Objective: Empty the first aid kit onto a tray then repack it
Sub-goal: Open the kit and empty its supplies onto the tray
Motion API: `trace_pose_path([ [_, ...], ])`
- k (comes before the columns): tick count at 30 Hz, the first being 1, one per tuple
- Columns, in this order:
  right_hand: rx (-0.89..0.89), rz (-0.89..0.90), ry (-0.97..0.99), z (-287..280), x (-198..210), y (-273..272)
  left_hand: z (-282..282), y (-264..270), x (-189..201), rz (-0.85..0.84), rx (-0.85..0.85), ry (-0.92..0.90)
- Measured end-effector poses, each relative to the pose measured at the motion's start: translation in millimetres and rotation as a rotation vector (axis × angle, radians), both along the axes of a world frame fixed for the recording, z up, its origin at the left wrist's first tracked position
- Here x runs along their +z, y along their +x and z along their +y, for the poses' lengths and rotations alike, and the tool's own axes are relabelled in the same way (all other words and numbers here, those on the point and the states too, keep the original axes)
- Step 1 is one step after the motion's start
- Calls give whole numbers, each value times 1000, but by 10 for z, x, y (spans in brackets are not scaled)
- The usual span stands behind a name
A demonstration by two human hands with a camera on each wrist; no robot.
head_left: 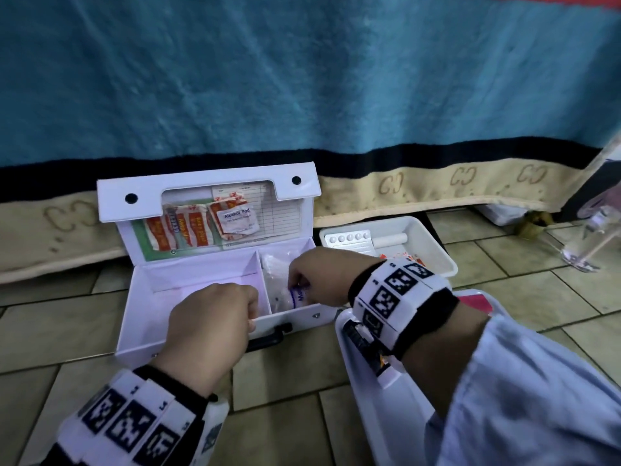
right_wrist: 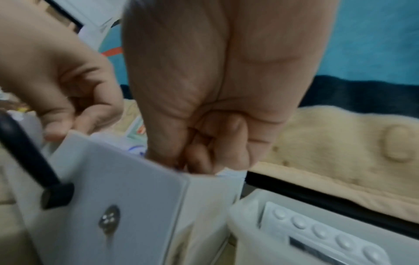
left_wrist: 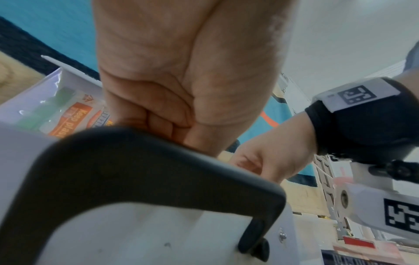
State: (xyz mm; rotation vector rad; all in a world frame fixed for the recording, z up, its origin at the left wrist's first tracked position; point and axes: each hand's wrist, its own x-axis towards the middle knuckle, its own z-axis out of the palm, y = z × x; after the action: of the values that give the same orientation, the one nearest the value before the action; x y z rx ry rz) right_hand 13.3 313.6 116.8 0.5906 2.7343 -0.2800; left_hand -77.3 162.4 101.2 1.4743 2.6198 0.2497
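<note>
The white first aid kit (head_left: 161,297) stands open on the tiled floor, its lid leaning back on a blanket. Plasters and an alcohol pad (head_left: 237,219) sit in the lid pocket. My left hand (head_left: 215,317) grips the kit's front wall above the black handle (left_wrist: 136,161), fingers curled over the edge. My right hand (head_left: 316,274) reaches into the right compartment and pinches a clear packet with blue print (head_left: 299,295). A white tray (head_left: 433,243) behind the kit on the right holds a blister pack (head_left: 349,242), a white roll (head_left: 391,239) and orange packets.
A second white tray (head_left: 363,398) lies on the floor under my right wrist, with something pink (head_left: 477,302) beside it. A clear glass (head_left: 584,247) stands at the far right. The blue blanket with its beige border (head_left: 437,186) hangs right behind the kit.
</note>
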Motion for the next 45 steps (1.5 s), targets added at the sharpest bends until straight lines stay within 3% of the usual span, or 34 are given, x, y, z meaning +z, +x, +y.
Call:
trace_pose_path([
  [6,-345,565,-350,5,162,396,-4,-23,10,16,-7,-24],
  [9,-479,703,-356,15,235,752,24,-73,19,9,-55,-46],
  [13,-717,715,-97,176,266,1416,66,-120,53,-12,-104,-72],
  [16,-954,618,88,324,224,1950,83,-137,62,-31,-115,-78],
  [19,-1128,458,198,428,88,2317,83,-135,63,-32,-119,-86],
  [22,-1193,399,230,474,-56,2388,86,-143,62,-21,-118,-97],
  [31,-1159,211,96,618,-292,2357,40,-94,75,-20,-104,-58],
  [34,-1141,183,204,638,-185,2329,26,-64,70,-14,-96,-60],
  [36,-1110,320,325,569,-21,2174,21,-39,80,1,-90,-57],
  [38,-970,480,370,421,135,1837,26,-35,94,1,-90,-58],
  [40,-756,541,239,232,238,1403,39,-46,103,-10,-100,-68],
  [43,-458,497,44,-24,218,802,48,-48,107,-18,-94,-74],
  [45,-283,366,67,-119,125,469,46,-48,94,-25,-78,-72],
])
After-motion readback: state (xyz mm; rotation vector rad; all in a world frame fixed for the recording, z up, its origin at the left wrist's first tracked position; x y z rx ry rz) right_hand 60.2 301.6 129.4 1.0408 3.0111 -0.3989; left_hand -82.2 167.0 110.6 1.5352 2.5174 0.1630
